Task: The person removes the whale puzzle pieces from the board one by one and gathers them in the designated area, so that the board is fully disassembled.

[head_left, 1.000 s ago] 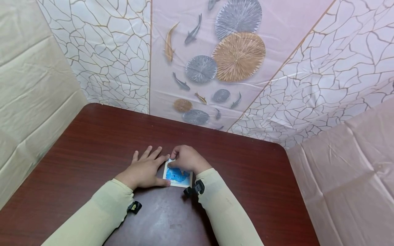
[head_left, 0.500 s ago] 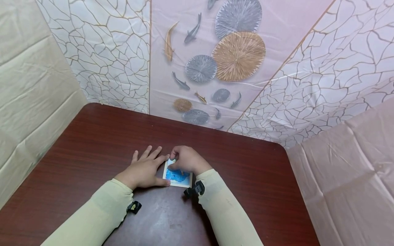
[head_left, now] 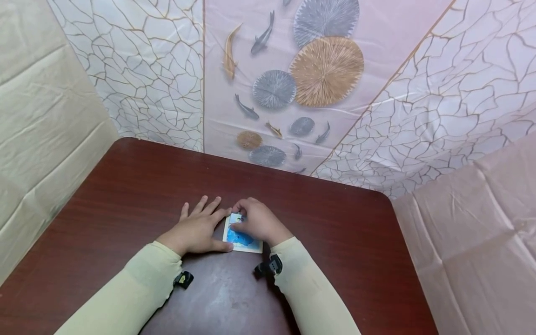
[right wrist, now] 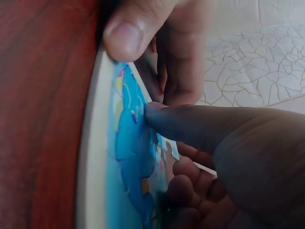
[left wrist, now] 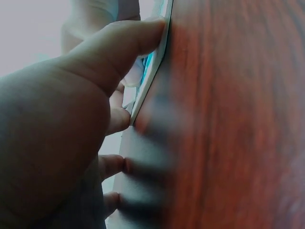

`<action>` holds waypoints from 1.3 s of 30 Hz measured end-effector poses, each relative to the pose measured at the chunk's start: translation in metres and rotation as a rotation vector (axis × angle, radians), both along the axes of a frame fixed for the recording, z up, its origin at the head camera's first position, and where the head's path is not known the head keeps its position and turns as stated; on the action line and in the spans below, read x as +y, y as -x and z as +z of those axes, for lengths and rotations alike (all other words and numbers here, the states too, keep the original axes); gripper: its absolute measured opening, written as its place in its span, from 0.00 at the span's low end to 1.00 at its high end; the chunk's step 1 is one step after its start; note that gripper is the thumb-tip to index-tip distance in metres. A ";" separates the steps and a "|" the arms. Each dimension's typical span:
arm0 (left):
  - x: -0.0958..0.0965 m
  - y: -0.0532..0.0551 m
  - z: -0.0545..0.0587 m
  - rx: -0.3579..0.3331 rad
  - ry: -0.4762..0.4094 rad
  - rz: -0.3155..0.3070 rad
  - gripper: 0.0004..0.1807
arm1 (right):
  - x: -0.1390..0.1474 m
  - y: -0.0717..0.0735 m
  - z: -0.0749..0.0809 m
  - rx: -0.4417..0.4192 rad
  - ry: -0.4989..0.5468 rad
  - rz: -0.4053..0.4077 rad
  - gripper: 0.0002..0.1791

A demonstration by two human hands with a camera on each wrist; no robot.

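A small jigsaw puzzle with a blue animal picture lies in a pale frame on the table. My left hand rests with fingers spread at its left side, thumb on the near corner and index fingertip at the far corner. Over the puzzle's right part, my right hand bends its fingers toward its thumb. In the right wrist view, the thumb touches the blue picture and the curled fingers hold a puzzle piece with a notched edge, tilted up at the far side. The left wrist view shows the frame's pale edge under the left thumb.
The dark red-brown wooden table extends around both hands. A patterned cloth hangs behind its far edge, with beige cloth at the left and pinkish cloth at the right. Black wrist cameras sit at both cuffs.
My right hand has shifted slightly to the right, uncovering more of the puzzle's far left corner. The left hand stays in place. The head view has tilted slightly.
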State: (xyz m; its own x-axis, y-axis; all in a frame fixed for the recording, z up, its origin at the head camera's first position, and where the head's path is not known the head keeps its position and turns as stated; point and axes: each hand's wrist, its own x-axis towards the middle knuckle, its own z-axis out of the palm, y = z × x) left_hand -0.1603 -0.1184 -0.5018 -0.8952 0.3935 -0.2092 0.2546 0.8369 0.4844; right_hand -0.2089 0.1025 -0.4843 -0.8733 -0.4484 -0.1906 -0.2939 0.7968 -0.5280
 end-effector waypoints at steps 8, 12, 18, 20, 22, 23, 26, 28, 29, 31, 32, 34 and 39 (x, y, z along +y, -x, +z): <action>0.001 0.000 -0.001 -0.019 -0.007 0.004 0.57 | 0.004 -0.006 -0.007 0.053 0.039 0.021 0.18; 0.001 0.001 0.000 -0.025 -0.014 0.008 0.50 | 0.006 -0.008 -0.011 0.064 0.072 0.007 0.18; 0.003 -0.001 0.002 -0.020 -0.013 0.013 0.47 | 0.012 -0.014 -0.021 0.114 0.131 0.004 0.16; 0.004 -0.001 0.003 -0.020 -0.013 0.016 0.47 | 0.012 -0.017 -0.023 0.137 0.150 0.008 0.15; 0.004 -0.002 0.003 -0.017 -0.015 0.020 0.47 | 0.012 -0.018 -0.025 0.159 0.166 0.009 0.15; 0.004 -0.003 0.003 -0.016 -0.015 0.024 0.47 | 0.013 -0.019 -0.026 0.168 0.174 0.007 0.15; 0.004 -0.004 0.002 -0.008 -0.008 0.028 0.48 | 0.013 -0.022 -0.029 0.180 0.206 -0.011 0.14; 0.005 -0.005 0.003 -0.002 -0.001 0.027 0.49 | 0.016 -0.023 -0.030 0.185 0.232 -0.035 0.13; 0.005 -0.005 0.003 0.001 0.002 0.027 0.49 | 0.017 -0.024 -0.030 0.183 0.249 -0.047 0.13; 0.005 -0.005 0.004 0.007 0.008 0.023 0.49 | 0.021 -0.024 -0.030 0.185 0.279 -0.072 0.13; 0.006 -0.004 0.004 0.007 0.010 0.024 0.49 | 0.023 -0.024 -0.030 0.185 0.295 -0.085 0.13; 0.007 -0.004 0.004 0.005 0.018 0.024 0.50 | 0.029 -0.023 -0.029 0.188 0.322 -0.110 0.14; 0.007 -0.004 0.005 0.008 0.021 0.030 0.50 | 0.049 -0.016 -0.027 0.192 0.389 -0.218 0.14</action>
State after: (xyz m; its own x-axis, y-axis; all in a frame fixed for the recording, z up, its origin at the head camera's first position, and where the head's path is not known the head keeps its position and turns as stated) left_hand -0.1567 -0.1114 -0.4968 -0.9083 0.3620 -0.2095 0.2331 0.8541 0.4650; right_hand -0.1929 0.1512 -0.5112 -0.9578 -0.2569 0.1289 -0.2634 0.6046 -0.7517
